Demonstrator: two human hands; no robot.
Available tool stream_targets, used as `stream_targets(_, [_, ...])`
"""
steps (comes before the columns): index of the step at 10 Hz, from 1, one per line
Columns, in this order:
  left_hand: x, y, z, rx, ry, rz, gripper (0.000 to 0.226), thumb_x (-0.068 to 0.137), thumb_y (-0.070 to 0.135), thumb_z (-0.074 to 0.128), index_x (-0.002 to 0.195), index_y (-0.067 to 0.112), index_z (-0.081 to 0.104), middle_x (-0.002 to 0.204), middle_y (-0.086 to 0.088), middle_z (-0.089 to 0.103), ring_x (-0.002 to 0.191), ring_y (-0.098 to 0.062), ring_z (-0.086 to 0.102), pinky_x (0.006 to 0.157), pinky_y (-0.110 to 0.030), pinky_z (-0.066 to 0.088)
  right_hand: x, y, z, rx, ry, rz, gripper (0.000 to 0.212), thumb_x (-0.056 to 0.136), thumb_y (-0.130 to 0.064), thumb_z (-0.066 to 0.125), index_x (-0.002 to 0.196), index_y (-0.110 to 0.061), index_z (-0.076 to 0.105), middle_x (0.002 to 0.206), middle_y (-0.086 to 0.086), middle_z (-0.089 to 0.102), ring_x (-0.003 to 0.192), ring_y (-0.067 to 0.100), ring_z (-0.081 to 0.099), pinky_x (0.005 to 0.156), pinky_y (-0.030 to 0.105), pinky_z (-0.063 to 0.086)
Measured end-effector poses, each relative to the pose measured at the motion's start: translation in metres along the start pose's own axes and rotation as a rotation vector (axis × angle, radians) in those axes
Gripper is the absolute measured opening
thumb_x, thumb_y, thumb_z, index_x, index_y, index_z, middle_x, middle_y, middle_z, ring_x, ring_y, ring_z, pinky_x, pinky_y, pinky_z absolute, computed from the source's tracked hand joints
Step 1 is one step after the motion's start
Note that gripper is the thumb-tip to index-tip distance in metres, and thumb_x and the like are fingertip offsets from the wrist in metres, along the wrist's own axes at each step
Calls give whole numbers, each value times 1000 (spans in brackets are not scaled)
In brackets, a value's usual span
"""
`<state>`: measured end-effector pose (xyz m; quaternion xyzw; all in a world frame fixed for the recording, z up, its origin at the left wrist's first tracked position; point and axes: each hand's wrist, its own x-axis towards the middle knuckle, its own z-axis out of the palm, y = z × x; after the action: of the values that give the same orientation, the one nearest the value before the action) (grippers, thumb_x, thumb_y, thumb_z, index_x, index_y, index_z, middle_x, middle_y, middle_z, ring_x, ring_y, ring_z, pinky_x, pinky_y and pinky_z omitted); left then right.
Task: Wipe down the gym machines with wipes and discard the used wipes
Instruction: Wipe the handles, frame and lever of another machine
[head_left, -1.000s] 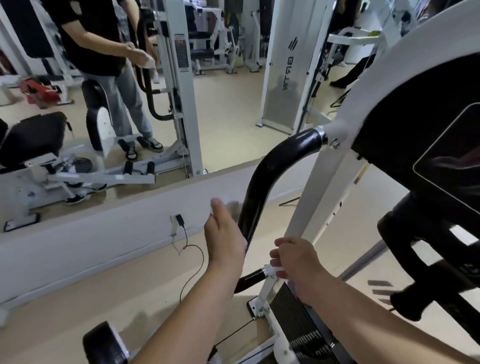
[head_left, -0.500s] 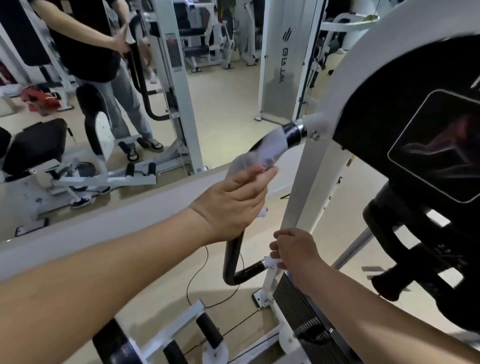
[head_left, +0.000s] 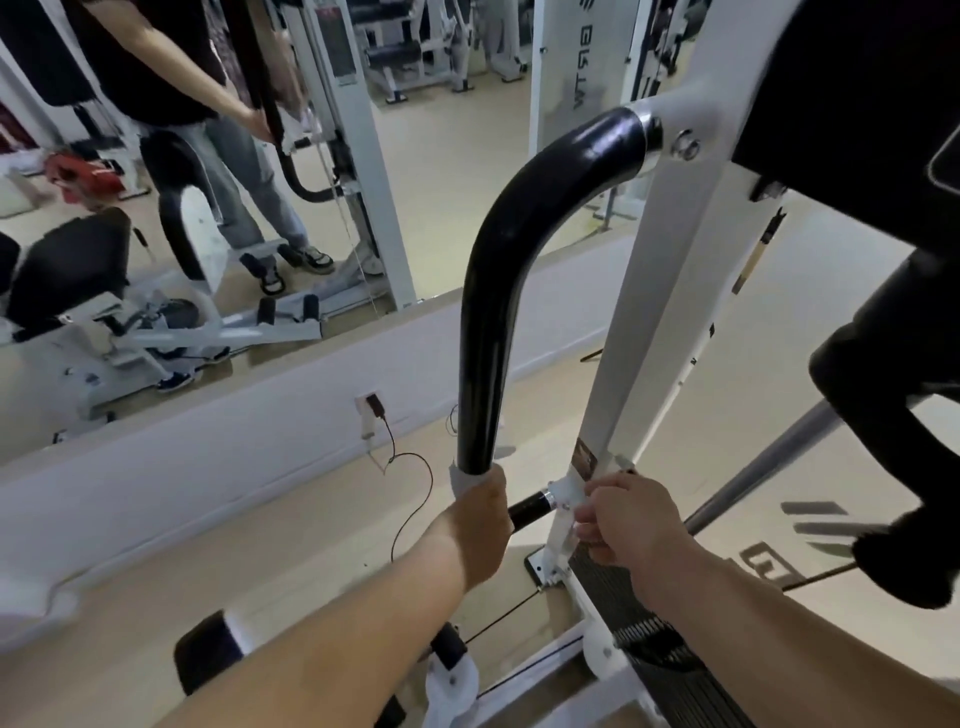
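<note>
A white gym machine stands in front of me, with a curved black handle running from its white upright post down to a lower joint. My left hand grips the bottom of that handle through a white wipe, which shows only as an edge above my fingers. My right hand holds the white bracket at the foot of the post, fingers curled round it. The machine's black console fills the top right.
A wall mirror on the left reflects a person and other machines. Below it a low white wall has a socket with a plugged-in cable trailing over the beige floor. A black ribbed step lies under my right arm.
My left hand has slid with the wipe from the top bend of the black handle down to its lower end. My right hand has stayed on the bracket.
</note>
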<state>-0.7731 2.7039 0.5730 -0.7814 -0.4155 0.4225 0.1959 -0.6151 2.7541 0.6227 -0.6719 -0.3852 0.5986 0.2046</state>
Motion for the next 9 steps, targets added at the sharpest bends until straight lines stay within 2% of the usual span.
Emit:
stream_targets(1, [-24, -19, -11, -198, 29, -102, 30, 89, 12, 38, 106, 21, 60, 78, -15, 56, 97, -35, 52, 93, -59, 30, -7, -10, -1, 13, -8, 39, 27, 98, 4, 44, 97, -11, 67, 73, 14, 64, 56, 22, 52, 53, 27, 36])
stream_targets(2, [-40, -57, -5, -446, 502, -314, 46, 87, 20, 41, 125, 13, 67, 118, -9, 72, 113, -24, 61, 108, -32, 28, -10, -25, 7, 2, -27, 24, 20, 98, 0, 47, 93, -7, 65, 76, 14, 66, 60, 23, 58, 52, 27, 43])
stream_targets(3, [-48, -68, 1, -518, 650, -242, 58, 88, 19, 36, 133, -12, 57, 145, -25, 54, 138, -33, 45, 121, -37, 22, -16, -36, 20, -48, -44, -6, 19, 98, -3, 49, 93, -8, 66, 82, 13, 71, 70, 24, 64, 65, 35, 50])
stream_targets(4, [-51, -26, 27, -747, 566, -211, 51, 93, 17, 39, 137, -6, 49, 144, -23, 51, 137, -28, 44, 126, -30, 10, -24, -39, 28, -102, -72, -62, 23, 96, 3, 43, 99, 0, 66, 82, 16, 65, 71, 25, 57, 63, 34, 43])
stream_targets(5, [-57, 28, 39, -1146, 522, -227, 27, 102, 23, 39, 108, 5, 59, 106, -8, 58, 109, -18, 55, 106, -31, 40, -22, -35, 33, -112, -83, -49, 26, 95, 6, 42, 114, 15, 57, 80, 18, 56, 68, 24, 50, 56, 27, 31])
stream_targets(6, [-63, 41, 30, -1892, 406, -951, 28, 107, 32, 35, 105, 24, 62, 104, -1, 63, 93, -20, 60, 83, -40, 54, -18, -33, 41, -132, -76, -48, 24, 96, 2, 45, 110, 8, 64, 81, 16, 65, 72, 25, 58, 59, 30, 39])
stream_targets(7, [-60, 1, 20, -2516, 385, -1660, 38, 107, 44, 31, 95, 22, 60, 108, -3, 65, 96, -26, 59, 92, -40, 46, -15, -36, 48, -139, -71, -36, 20, 99, 1, 45, 99, -1, 65, 81, 14, 65, 69, 23, 58, 58, 27, 42])
stream_targets(8, [-56, -50, -13, -2625, 700, -1382, 47, 109, 50, 27, 102, 25, 66, 121, 14, 65, 116, -11, 60, 110, -36, 39, -9, -39, 54, -111, -80, -28, 18, 99, 3, 43, 103, 10, 59, 77, 14, 56, 66, 21, 53, 52, 23, 42])
stream_targets(9, [-43, -73, -46, -2557, 867, -984, 59, 106, 60, 26, 105, 27, 74, 102, 17, 75, 100, 8, 64, 96, -28, 48, 1, -39, 61, -148, -72, -74, 21, 98, 0, 46, 105, 6, 65, 78, 13, 64, 69, 23, 61, 62, 30, 48])
